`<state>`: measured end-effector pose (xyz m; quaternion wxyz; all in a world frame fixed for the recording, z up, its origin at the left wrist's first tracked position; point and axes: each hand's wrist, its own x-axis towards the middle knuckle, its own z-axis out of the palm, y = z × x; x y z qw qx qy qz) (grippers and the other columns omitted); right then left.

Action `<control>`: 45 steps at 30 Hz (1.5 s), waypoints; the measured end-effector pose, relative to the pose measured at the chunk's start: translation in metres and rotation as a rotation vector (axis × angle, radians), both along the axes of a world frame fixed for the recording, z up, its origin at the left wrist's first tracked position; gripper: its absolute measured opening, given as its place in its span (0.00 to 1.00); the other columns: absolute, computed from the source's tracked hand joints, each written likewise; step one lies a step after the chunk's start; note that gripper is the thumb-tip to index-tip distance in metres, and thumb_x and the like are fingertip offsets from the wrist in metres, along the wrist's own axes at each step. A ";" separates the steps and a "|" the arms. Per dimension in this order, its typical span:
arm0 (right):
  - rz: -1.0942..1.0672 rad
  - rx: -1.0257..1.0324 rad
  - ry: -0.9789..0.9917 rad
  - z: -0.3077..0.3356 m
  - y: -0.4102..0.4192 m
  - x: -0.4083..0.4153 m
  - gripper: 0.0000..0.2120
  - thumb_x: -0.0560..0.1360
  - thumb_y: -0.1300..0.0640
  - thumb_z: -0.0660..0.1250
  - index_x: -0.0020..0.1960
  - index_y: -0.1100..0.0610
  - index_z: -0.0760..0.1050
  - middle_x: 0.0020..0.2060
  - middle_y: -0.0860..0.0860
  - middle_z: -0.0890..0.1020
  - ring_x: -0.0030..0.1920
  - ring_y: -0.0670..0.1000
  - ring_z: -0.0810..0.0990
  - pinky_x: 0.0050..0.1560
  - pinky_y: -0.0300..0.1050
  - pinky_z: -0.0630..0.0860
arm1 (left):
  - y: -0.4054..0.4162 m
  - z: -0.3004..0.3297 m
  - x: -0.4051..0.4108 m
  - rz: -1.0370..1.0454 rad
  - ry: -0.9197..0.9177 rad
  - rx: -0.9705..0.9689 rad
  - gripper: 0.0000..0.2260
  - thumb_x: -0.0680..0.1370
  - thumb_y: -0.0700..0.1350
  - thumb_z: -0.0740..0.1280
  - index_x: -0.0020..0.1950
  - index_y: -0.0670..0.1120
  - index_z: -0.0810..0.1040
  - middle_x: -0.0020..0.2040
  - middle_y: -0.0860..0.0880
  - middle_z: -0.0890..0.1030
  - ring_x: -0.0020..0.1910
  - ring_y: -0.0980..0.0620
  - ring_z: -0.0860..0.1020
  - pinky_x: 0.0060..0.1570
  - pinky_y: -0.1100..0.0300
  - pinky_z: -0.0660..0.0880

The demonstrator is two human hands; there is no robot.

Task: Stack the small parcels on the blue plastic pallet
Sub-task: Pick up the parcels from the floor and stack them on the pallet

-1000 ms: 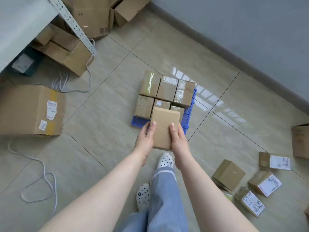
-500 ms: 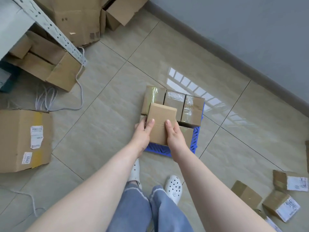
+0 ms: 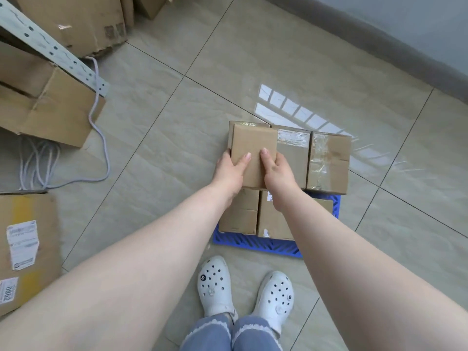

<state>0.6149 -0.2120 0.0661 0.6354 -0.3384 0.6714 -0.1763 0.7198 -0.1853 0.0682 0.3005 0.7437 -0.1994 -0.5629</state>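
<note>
**Both hands grip a parcel over the pallet's far-left corner**

Glossy beige floor tiles carry a blue plastic pallet point(image 3: 255, 243) loaded with taped small parcels point(image 3: 329, 162). Left hand point(image 3: 231, 171) and right hand point(image 3: 278, 173) clasp one plain brown parcel point(image 3: 253, 153) from either side, thumbs flat on top, fingers curled around its edges. It sits above the far-left stacked box.

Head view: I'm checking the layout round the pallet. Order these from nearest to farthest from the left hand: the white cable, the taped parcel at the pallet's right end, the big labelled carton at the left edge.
From the left hand:
1. Taped parcel, to the right, in the pallet's far row.
2. White cable, to the left, trailing over the floor tiles.
3. Big labelled carton, lower left, at the frame's edge.
</note>
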 end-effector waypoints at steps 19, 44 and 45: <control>0.036 -0.015 -0.019 -0.067 -0.014 0.002 0.41 0.71 0.36 0.61 0.77 0.57 0.57 0.70 0.54 0.72 0.69 0.53 0.72 0.71 0.54 0.68 | -0.021 -0.061 -0.002 0.006 -0.063 0.019 0.23 0.79 0.50 0.66 0.72 0.43 0.67 0.65 0.46 0.77 0.62 0.49 0.77 0.55 0.62 0.71; -0.177 0.118 -0.055 0.074 0.045 -0.042 0.16 0.80 0.47 0.62 0.63 0.56 0.72 0.61 0.52 0.78 0.62 0.50 0.77 0.67 0.52 0.72 | 0.031 0.073 -0.023 0.215 0.051 0.145 0.28 0.78 0.55 0.66 0.75 0.44 0.65 0.73 0.47 0.70 0.69 0.51 0.69 0.63 0.60 0.63; -0.223 0.150 -0.099 0.092 0.051 -0.046 0.14 0.80 0.48 0.62 0.60 0.55 0.73 0.58 0.52 0.79 0.58 0.50 0.79 0.65 0.51 0.74 | 0.037 0.090 -0.028 0.236 0.098 0.163 0.25 0.79 0.54 0.65 0.73 0.44 0.68 0.71 0.47 0.72 0.67 0.51 0.71 0.64 0.58 0.64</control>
